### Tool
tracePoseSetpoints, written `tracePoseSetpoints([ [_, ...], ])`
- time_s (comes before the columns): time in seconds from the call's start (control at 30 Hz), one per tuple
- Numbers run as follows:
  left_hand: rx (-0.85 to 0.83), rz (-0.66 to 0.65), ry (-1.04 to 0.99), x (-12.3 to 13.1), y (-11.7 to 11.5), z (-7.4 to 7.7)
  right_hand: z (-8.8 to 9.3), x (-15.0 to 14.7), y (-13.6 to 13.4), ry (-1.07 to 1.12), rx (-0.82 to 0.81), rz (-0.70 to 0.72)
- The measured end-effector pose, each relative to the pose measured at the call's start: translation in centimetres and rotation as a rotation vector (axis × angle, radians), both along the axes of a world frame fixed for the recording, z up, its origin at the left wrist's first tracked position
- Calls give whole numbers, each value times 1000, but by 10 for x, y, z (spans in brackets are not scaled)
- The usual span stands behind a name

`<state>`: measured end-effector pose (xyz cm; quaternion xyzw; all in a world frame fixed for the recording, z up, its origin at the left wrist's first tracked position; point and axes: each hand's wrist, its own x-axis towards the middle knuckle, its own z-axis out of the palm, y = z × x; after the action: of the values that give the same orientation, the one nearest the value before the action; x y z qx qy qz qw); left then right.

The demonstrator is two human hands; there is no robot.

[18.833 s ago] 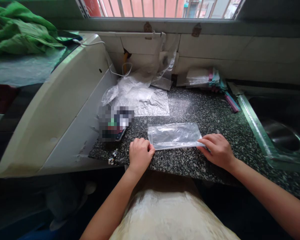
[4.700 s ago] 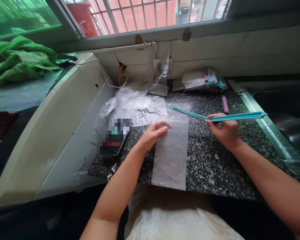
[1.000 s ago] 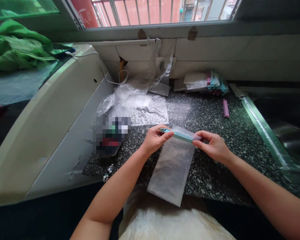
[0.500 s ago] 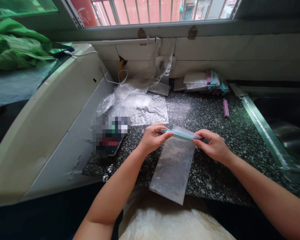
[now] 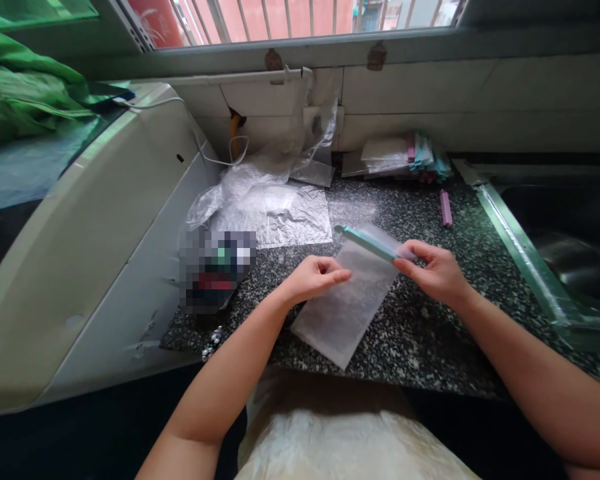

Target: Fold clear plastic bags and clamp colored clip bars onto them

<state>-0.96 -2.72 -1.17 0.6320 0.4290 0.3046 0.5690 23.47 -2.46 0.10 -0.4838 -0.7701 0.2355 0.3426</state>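
Note:
A light-blue bag sealing clip [image 5: 367, 243] lies across the top of a clear plastic bag [image 5: 347, 303], with a short strip of film beyond it. My right hand [image 5: 433, 270] pinches the right end of the clip between thumb and fingers. The clip's rounded left end is free and points up to the left. My left hand [image 5: 315, 277] is at the bag's left edge, below the clip. Its thumb lies over the film with the fingers curled, their tips partly hidden. Apart from them, a pink clip [image 5: 445, 208] rests on the speckled counter [image 5: 410, 340].
Clipped bags [image 5: 387, 157] with pink and blue clips are piled by the wall. Crumpled clear plastic [image 5: 300, 213] spreads at back left, near a pixelated dark item [image 5: 217, 273]. A sink [image 5: 525, 267] borders the right, a white appliance [image 5: 130, 220] the left.
My left hand has let go of the clip's left end and moved down to the bag's edge. The clip and bag have tilted, the clip's left end rising.

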Motion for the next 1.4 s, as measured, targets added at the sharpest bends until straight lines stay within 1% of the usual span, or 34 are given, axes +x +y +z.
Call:
tracePoseSetpoints([
  [0.03, -29, -52, 36, 0, 0, -1, 1, 3, 2, 0, 12, -39],
  [0.1, -50, -112, 80, 0, -1, -3, 1, 8, 6, -8, 52, -106],
  [0.17, -41, -129, 104, 2, -1, -4, 0, 10, 10, -15, 95, -144],
  [0.27, -34, -155, 132, 3, -3, -4, -3, 9, 12, -12, 121, -155],
  [0.37, -48, -240, 162, 1, -4, -2, -6, 7, 12, 8, 98, -125],
  [0.43, -48, -304, 171, -1, -4, 0, -6, 6, 11, 23, 59, -75],
  [0.5, -28, -304, 150, -3, -4, 3, -5, 6, 10, 26, 21, 9],
  [0.53, -10, -260, 126, -3, -3, 4, -4, 5, 9, 19, 3, 62],
  [0.63, 57, -36, 62, -3, -3, 7, -2, 1, 4, -32, -41, 223],
  [0.67, 71, 15, 54, -2, -3, 7, -2, -1, 2, -48, -52, 259],
  [0.73, 83, 53, 53, -1, -4, 7, -2, -5, -2, -57, -71, 285],
  [0.77, 89, 51, 52, -1, -5, 6, -3, -7, -3, -46, -89, 272],
  [0.83, 111, 76, 23, 1, -6, 4, -7, -11, -5, 40, -157, 191],
  [0.9, 131, 150, -33, 1, -6, 4, -10, -14, -6, 188, -252, 92],
  [0.97, 125, 247, -93, 0, -5, 4, -12, -16, -6, 285, -344, 43],
  [1.0, 121, 296, -113, 0, -4, 4, -12, -17, -6, 287, -380, 47],
  [1.07, 129, 384, -130, -2, -2, 4, -11, -19, -7, 221, -430, 88],
  [1.13, 159, 443, -130, -3, -1, 4, -9, -21, -10, 152, -429, 127],
  [1.3, 227, 507, -135, -3, 0, 2, -8, -25, -15, 129, -372, 100],
  [1.4, 207, 538, -153, -3, 0, 0, -9, -26, -14, 147, -391, 97],
])
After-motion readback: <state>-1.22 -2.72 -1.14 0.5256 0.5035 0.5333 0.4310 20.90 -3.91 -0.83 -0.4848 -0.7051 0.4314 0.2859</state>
